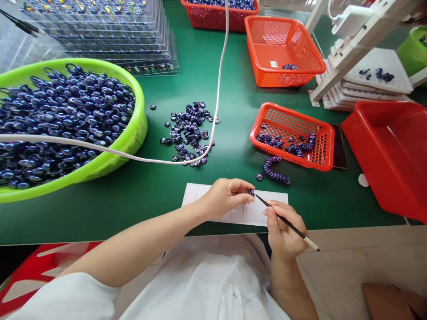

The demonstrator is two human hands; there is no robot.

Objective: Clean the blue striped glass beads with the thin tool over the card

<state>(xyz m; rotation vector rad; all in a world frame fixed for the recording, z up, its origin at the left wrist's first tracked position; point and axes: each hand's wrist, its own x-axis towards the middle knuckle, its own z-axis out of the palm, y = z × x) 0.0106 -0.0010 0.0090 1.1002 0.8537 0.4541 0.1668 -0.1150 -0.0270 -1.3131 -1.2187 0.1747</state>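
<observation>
Between the thumb and fingers of my left hand (227, 195) is a small dark, shiny round piece (251, 192). My right hand (287, 224) grips a thin black stick tool with a pale end (290, 224), like a fine brush or tweezers; its tip meets the small piece. Both hands are above a white sheet of paper (191, 192) at the table's near edge. Just beyond them, a curved row of dark purple pieces (275, 171) lies on the green table, with one loose piece (259, 177) beside it.
A green basket (142, 129) of dark pieces stands left, with a loose pile (190, 124) beside it. A small red basket (328, 153), an orange basket (256, 78) and a red bin (376, 178) are right. A white cable (218, 84) crosses the table (230, 53). Clear trays (171, 53) are stacked behind.
</observation>
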